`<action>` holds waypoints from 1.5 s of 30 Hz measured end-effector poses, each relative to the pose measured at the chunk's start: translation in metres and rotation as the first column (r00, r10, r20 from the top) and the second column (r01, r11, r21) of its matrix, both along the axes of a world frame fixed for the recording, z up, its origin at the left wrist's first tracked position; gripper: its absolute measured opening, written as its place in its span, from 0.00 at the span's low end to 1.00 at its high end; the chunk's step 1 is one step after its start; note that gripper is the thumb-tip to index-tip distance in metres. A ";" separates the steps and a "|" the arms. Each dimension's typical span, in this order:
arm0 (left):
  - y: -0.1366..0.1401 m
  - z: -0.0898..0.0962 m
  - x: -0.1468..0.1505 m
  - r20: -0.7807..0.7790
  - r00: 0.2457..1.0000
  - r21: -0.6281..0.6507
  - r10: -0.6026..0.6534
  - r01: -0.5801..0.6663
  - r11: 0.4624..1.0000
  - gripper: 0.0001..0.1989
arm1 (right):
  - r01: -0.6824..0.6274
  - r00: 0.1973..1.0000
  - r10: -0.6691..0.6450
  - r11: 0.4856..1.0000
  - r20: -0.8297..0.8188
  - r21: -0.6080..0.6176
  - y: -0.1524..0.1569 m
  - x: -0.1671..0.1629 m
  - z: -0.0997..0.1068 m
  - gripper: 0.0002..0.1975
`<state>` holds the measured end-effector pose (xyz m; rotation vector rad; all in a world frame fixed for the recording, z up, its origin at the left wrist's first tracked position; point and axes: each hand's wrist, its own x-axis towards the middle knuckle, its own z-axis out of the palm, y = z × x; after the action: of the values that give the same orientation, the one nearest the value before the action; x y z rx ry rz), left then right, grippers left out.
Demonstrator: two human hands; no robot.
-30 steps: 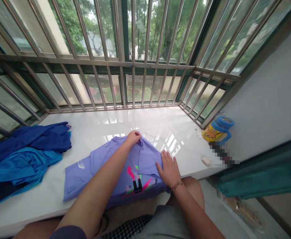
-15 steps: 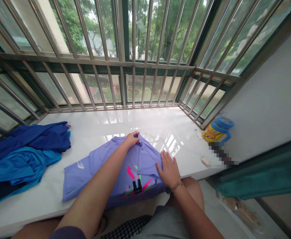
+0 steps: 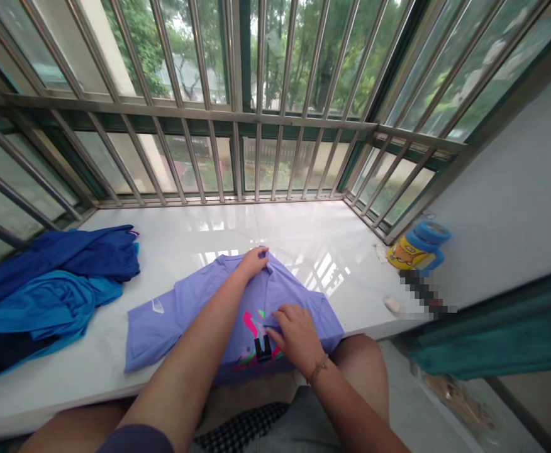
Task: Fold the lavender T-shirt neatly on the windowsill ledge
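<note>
A lavender T-shirt [image 3: 197, 299] with a pink, green and black print lies on the white ledge, its front edge hanging over. At its far edge, near the collar, my left hand [image 3: 255, 259] is closed in a pinch on the fabric. My right hand [image 3: 299, 333] rests over the shirt's middle beside the print, fingers curled and thumb bent towards them around a folded edge of the cloth. To its right, a part of the shirt is spread out to the ledge's front edge. The fabric beneath both forearms is hidden.
Blue clothes [image 3: 58, 270] lie heaped on the left of the white ledge [image 3: 200, 220]. A yellow and blue bottle [image 3: 414, 245] stands at the right wall, with a blurred dark object and a small pale lump [image 3: 392, 305] near it. Metal bars [image 3: 256, 118] line the window behind.
My right hand has moved left from the shirt's right edge to its middle, its flat fingers now curled. The right part of the shirt has spread outward. My left hand keeps its pinch.
</note>
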<state>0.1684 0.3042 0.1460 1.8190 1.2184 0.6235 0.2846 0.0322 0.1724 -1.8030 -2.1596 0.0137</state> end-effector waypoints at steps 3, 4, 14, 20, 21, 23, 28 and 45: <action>-0.001 -0.001 0.000 -0.004 1.000 0.019 0.000 0.000 1.000 0.24 | -0.017 0.999 0.016 1.000 0.043 0.017 0.009 -0.007 -0.012 0.05; -0.001 -0.001 0.000 -0.007 1.000 0.023 0.001 -0.001 1.000 0.24 | -0.024 0.999 0.022 0.999 0.045 0.036 0.010 -0.006 -0.015 0.03; -0.001 0.003 0.000 -0.049 0.999 0.099 0.003 0.002 0.995 0.24 | -0.138 0.988 0.149 0.972 -0.041 0.192 -0.005 0.007 -0.019 0.05; -0.007 0.004 0.001 -0.112 0.992 0.199 0.059 -0.036 0.979 0.21 | -0.207 0.978 0.210 0.969 -0.006 0.133 -0.005 0.011 -0.029 0.01; -0.008 0.004 0.002 -0.127 0.989 0.220 0.077 -0.047 0.974 0.20 | -0.205 0.978 0.209 0.969 -0.010 0.134 -0.005 0.011 -0.029 0.01; -0.012 0.004 0.004 -0.158 0.981 0.263 0.110 -0.066 0.963 0.18 | -0.205 0.978 0.209 0.970 -0.019 0.131 -0.006 0.011 -0.027 0.01; -0.027 0.006 0.013 -0.235 0.960 0.379 0.153 -0.054 0.924 0.17 | -0.221 0.974 0.225 0.972 -0.031 0.083 -0.011 0.010 -0.016 0.06; -0.040 0.004 0.021 -0.462 0.877 0.431 0.136 0.088 0.898 0.28 | 0.447 0.894 -0.437 0.850 0.102 -0.277 0.009 0.043 -0.018 0.41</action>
<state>0.1897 0.2639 0.1503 2.4529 1.5149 0.4980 0.3276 0.0415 0.1541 -2.4541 -1.7809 0.2069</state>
